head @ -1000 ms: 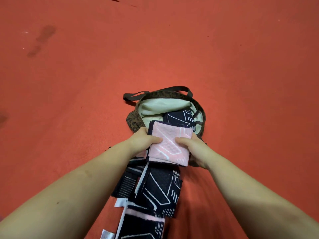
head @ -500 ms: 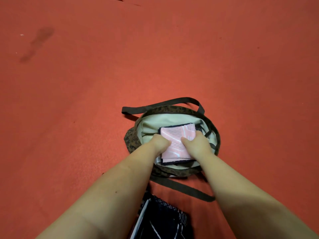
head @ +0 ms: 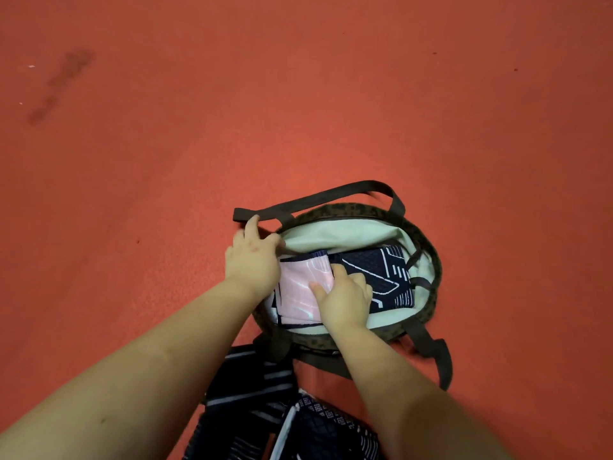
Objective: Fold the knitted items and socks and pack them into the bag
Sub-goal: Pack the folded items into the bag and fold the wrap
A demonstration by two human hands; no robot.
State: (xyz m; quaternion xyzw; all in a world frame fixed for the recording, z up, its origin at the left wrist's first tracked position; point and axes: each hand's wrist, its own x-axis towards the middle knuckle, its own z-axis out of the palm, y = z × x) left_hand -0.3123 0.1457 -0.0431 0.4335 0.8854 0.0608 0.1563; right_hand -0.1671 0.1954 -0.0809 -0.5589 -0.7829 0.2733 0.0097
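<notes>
Bag (head: pixel 428 260) holds pink item (head: pixel 298 293), dark item (head: pixel 381 277); left hand (head: pixel 252 257) fingers grip rim; right hand (head: pixel 345 297) fingers pressing flat.

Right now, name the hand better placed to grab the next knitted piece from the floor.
Right hand: it rests loosely on the pink folded piece, nearer the dark knits. The left hand is holding the bag's rim open.
</notes>
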